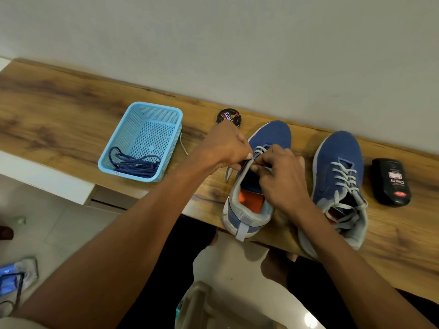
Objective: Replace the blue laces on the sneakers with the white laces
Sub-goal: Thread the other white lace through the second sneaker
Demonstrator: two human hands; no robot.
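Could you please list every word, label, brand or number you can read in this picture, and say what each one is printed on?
"Cherry": on the white label of the black bottle lying right of the sneakers; its smaller print and red badge are too blurred to read.
Round tin behind the left hand: a white brand word, partly hidden and not surely legible.
Blue basket: a small mark on its front rim, too small to read.

Plain pale grey wall (237, 43) along far side. Long wood-grain surface (59, 103) runs against it, left to right. Below, near left: white cabinet front (47, 179), light tiled floor (71, 229). Bright light reflection on floor (310, 320), near right
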